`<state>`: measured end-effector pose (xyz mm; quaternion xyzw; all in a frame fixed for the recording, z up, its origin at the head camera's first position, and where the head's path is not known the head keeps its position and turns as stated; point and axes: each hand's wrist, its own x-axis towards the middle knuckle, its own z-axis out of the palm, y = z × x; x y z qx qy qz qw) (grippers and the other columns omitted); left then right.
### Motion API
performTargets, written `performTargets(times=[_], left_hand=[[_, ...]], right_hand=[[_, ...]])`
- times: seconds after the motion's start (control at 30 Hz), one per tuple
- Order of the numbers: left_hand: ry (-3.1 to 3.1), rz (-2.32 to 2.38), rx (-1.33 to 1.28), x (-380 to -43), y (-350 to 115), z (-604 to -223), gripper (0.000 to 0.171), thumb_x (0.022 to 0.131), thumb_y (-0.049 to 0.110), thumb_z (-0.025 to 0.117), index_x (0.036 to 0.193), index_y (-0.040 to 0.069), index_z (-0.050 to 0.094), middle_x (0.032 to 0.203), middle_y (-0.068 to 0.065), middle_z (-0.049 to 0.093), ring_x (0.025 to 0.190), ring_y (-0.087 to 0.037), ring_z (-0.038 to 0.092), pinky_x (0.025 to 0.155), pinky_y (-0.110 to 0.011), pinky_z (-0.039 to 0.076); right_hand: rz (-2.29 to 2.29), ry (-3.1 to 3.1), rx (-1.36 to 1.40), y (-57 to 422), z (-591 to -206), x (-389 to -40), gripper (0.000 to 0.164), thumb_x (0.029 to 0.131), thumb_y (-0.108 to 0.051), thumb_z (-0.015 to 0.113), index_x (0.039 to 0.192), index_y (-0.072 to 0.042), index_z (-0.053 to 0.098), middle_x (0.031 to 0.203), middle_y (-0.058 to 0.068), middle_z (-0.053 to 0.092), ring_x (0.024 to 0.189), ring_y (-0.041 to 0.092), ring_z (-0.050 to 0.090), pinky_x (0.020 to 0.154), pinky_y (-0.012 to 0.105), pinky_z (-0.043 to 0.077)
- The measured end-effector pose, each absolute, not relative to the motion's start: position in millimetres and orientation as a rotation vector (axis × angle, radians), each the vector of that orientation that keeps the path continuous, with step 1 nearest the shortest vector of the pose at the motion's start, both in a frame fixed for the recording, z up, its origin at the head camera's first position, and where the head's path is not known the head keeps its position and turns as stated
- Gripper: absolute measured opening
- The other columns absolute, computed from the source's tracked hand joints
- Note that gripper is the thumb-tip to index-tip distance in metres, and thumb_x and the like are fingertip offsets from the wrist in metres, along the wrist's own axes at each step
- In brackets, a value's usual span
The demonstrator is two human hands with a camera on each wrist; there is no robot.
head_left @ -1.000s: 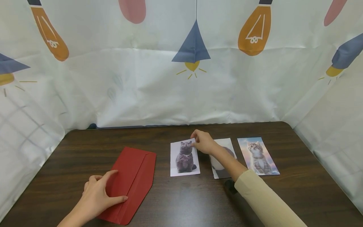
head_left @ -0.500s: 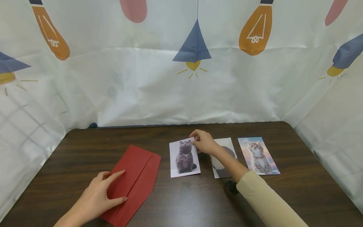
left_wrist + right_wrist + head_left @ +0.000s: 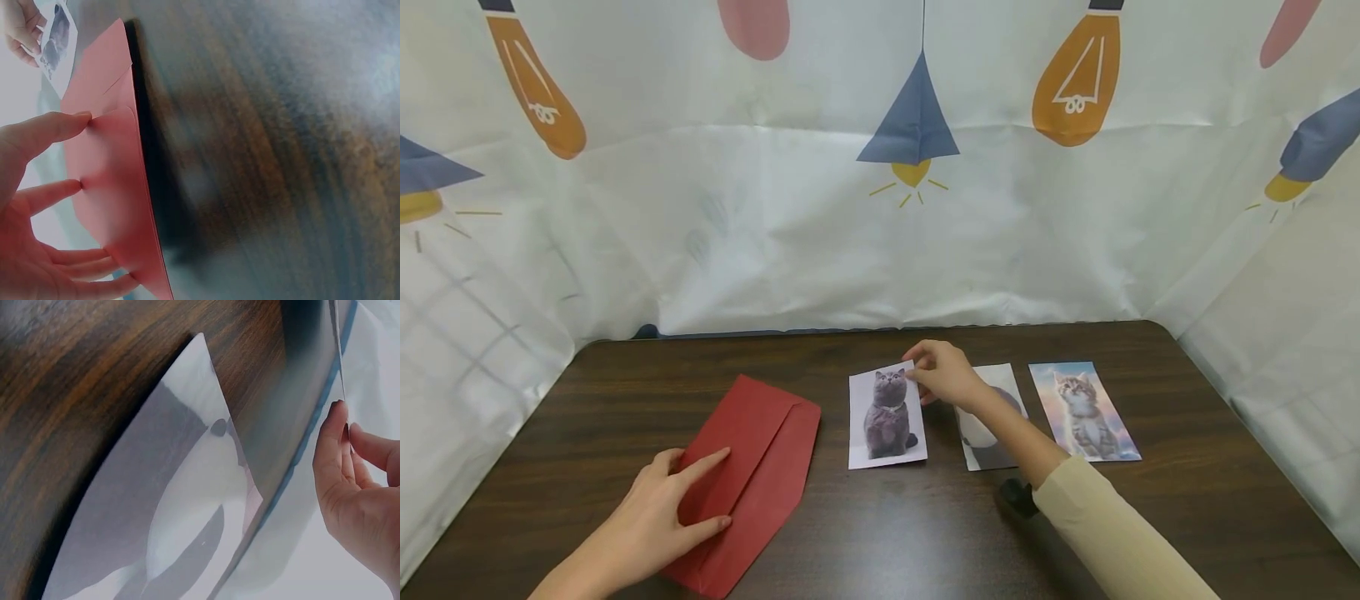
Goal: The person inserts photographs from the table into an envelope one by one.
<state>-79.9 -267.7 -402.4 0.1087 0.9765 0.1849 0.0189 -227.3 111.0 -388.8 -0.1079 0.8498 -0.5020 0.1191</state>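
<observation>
In the head view my left hand (image 3: 651, 517) rests on a red envelope (image 3: 760, 467) at the table's left, thumb and forefinger spread across its face. The left wrist view shows the fingertips pressing the paper. My right hand (image 3: 943, 375) pinches the upper right corner of a photo card of a grey cat (image 3: 887, 417), its top edge tilted up. Fingers and thumb meet on the card's edge (image 3: 339, 356) in the right wrist view. Under my right forearm lies a penguin picture card (image 3: 181, 487), partly hidden in the head view. Further right is a kitten card (image 3: 1084, 412).
A dark wood-grain table (image 3: 880, 533) bears everything. Behind it and at the sides hangs a white curtain (image 3: 775, 233) printed with lamps and bulbs. A small black object (image 3: 1018, 496) shows by my right sleeve (image 3: 1112, 525).
The red envelope has shifted slightly away from me and to the right under my left hand. The grey cat card has moved only a little, its top corner still pinched by my right hand.
</observation>
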Motion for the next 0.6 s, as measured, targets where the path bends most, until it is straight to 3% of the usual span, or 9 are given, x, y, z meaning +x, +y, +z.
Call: performTargets(times=[0.6], left_hand=[[3.109,0.637,0.296,-82.6,-264.0,-393.1,0.08,0.08,0.036,0.092,0.145,0.003,0.06,0.132,-0.043,0.046,0.111,-0.057,0.053,0.074,-0.061,0.057]], right_hand=[[-1.606,2.399,-0.298,110.0,-381.9,-223.8,0.025,0.101,0.003,0.064,0.126,0.008,0.064,0.088,0.01,0.066,0.064,0.012,0.06,0.063,0.032,0.063]])
